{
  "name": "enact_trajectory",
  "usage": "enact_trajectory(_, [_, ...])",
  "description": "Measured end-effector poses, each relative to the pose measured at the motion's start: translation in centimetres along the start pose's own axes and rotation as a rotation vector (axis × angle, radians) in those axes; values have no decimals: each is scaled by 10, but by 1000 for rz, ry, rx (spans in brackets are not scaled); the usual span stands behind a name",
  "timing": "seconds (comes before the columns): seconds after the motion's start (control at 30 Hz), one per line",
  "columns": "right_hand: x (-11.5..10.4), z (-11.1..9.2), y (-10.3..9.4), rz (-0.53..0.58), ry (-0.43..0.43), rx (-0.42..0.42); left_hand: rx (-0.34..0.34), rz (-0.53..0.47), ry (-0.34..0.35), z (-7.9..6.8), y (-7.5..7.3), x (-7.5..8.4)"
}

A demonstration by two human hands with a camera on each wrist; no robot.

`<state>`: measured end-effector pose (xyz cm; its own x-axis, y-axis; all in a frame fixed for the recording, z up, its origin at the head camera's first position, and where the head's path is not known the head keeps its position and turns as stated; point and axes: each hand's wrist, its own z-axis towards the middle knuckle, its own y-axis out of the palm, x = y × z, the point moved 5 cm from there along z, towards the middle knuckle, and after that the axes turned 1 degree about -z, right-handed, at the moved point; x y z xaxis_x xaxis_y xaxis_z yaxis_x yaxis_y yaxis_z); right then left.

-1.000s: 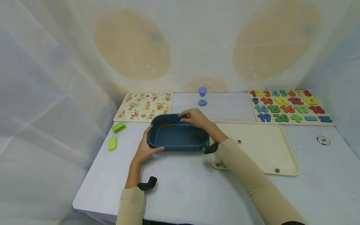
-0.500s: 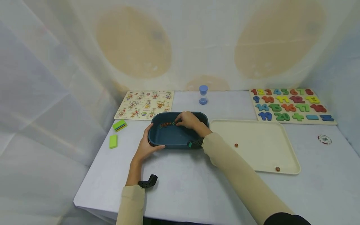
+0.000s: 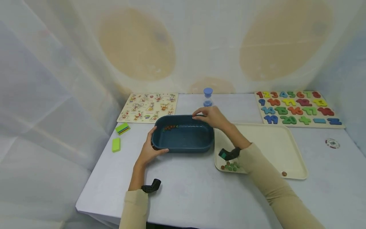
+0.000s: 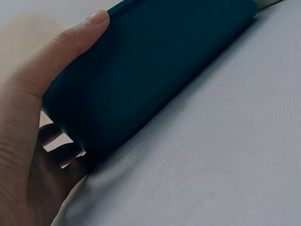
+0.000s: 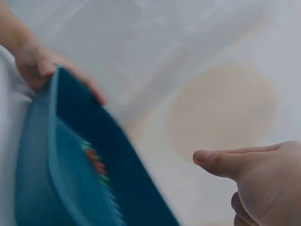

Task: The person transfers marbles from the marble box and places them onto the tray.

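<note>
Tub (image 3: 186, 138) sits right at centre frame, dark blue and oblong, on the white tablecloth (image 3: 186, 190), and the left hand (image 3: 149, 152) has a firm grip on its left end! Thumb along the near side, fingers wrapped round the corner; the left wrist view shows it nicely, that thumb tip right up by the rim.

Across to the right hand (image 3: 213, 117), over the tub's far right corner: thumb and forefinger reach to the left, tips close together, and whether anything is pinched between them I simply cannot tell. The right wrist view gives us the thumb stretched out, with other fingers folded below it.

Inside the tub, a row of small red and green pieces (image 3: 170, 127) lies toward the upper left of the floor, by the far wall. Over to the right of centre, the cream tray (image 3: 271, 143) lies beside the tub, green discs (image 3: 232, 166) bunched in its lower left corner, a reddish piece (image 3: 222, 167) next to them, and a lone brown piece (image 3: 284, 173) down at its lower right.

Round the edges: picture board (image 3: 156, 101) upper left, blue sand timer (image 3: 207, 97) upper middle, number board (image 3: 298, 109) upper right, round chip (image 3: 332, 143) at far right, and two green blocks (image 3: 116, 144) on the left.
</note>
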<state>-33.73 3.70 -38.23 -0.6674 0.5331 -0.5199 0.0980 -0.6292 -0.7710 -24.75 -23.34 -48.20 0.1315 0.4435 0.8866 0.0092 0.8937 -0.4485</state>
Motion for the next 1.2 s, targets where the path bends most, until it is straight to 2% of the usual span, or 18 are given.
enact_trajectory(0.07, [9,-23,-27,-10,19,55,-4,11,1,-2,-1,9])
enact_trajectory(0.13, [25,-48,-48,-40,75,96,-5,15,2,-3,-3,16])
enact_trajectory(0.23, [54,-90,-65,-85,182,113,-12,26,7,-7,-3,27])
enact_trajectory(0.33, [83,-129,-67,-124,259,92,-10,30,10,-9,-4,31])
enact_trajectory(0.43, [105,-157,-62,-156,300,46,-7,37,11,-10,-4,32])
enact_trajectory(0.5, [114,-169,-57,-167,330,13,-3,36,7,-11,-4,32])
enact_trajectory(0.6, [118,-177,-53,-168,355,-16,-1,33,2,-11,-4,31])
enact_trajectory(0.67, [114,-176,-54,-164,346,0,-3,29,1,-11,-4,30])
enact_trajectory(0.77, [98,-166,-64,-148,291,78,-7,27,1,-11,-3,30])
enact_trajectory(0.83, [82,-152,-73,-119,243,139,-8,24,-1,-11,-2,29])
enact_trajectory(0.93, [53,-121,-78,-41,181,181,-6,21,-3,-11,-2,29])
enact_trajectory(1.03, [27,-84,-67,23,119,165,-6,22,-3,-11,-2,28])
enact_trajectory(1.2, [-5,-20,-21,95,6,57,-12,19,1,-8,-1,29])
